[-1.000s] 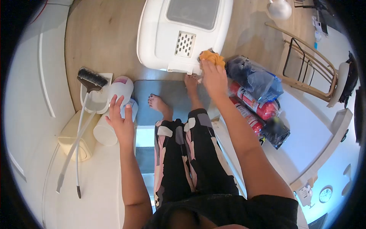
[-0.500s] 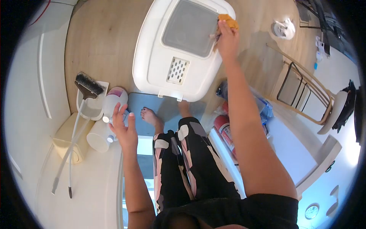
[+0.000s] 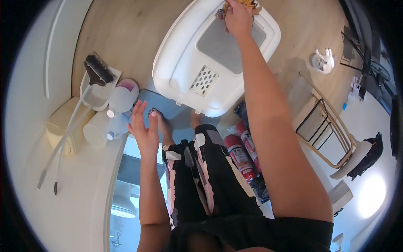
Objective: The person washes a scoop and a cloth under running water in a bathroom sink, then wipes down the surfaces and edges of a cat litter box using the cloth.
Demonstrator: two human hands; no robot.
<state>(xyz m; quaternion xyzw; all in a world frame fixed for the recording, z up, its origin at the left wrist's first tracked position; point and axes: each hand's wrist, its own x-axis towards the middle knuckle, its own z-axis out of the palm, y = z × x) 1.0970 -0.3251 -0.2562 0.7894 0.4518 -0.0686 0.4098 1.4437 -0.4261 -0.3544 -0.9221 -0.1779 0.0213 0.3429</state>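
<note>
A large white box with rounded corners [image 3: 176, 63] stands on the floor, with a grey panel [image 3: 218, 50] and a slotted vent [image 3: 205, 80] on its top. My right hand [image 3: 239, 19] is closed on an orange cloth [image 3: 247, 5] at the far edge of the box, past the grey panel. Something greyish and crumpled shows beside its fingers. My left hand [image 3: 145, 132] hangs in the air with its fingers apart and holds nothing, close to two plastic bottles at the left.
A brush [image 3: 97, 69] and dustpan [image 3: 94, 94] lean at the left near the plastic bottles [image 3: 123, 97] and a cream container [image 3: 63, 124]. Red packages [image 3: 239, 155] lie right of my legs. A white cat [image 3: 322, 63] and a wooden chair [image 3: 336, 126] are farther right.
My right hand has moved with the cloth from the near edge of the box, along its right side, to the far edge. The view has turned. My left hand stays raised with its fingers apart.
</note>
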